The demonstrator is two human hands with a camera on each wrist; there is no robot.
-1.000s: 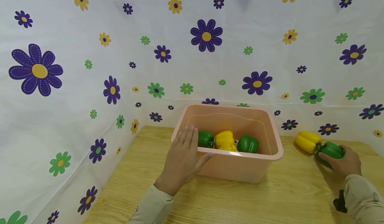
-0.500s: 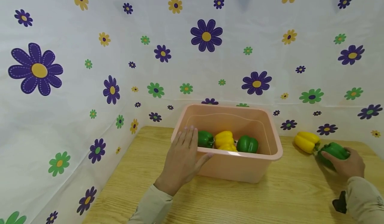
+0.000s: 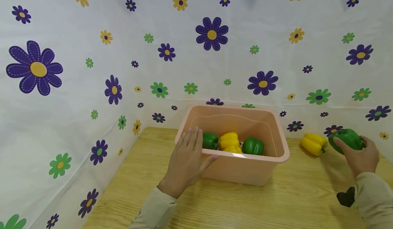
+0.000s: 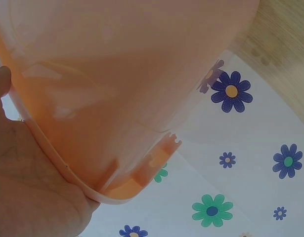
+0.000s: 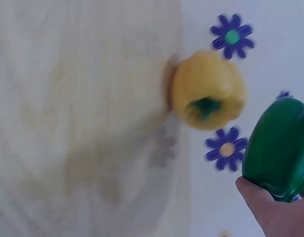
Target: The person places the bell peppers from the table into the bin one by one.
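Note:
My right hand (image 3: pixel 363 155) grips a green bell pepper (image 3: pixel 347 140) between thumb and fingers, above the table at the far right. In the right wrist view the same green bell pepper (image 5: pixel 280 148) fills the lower right corner. Just left of it, a yellow bell pepper (image 3: pixel 314 143) lies on the table. My left hand (image 3: pixel 187 157) rests with straight fingers on the near-left rim of a pink plastic bin (image 3: pixel 239 169); in the left wrist view the palm lies along the bin's rim (image 4: pixel 58 163). Inside the bin are green peppers (image 3: pixel 253 146) and yellow peppers (image 3: pixel 230 141).
A wooden table (image 3: pixel 147 174) carries everything. White cloth with printed flowers (image 3: pixel 172 72) hangs behind and on the left. A small black object (image 3: pixel 346 197) shows by the right sleeve (image 3: pixel 373 195).
My right hand has lifted the green pepper off the table, up and slightly right, away from the yellow pepper. The left hand and the bin have stayed in place.

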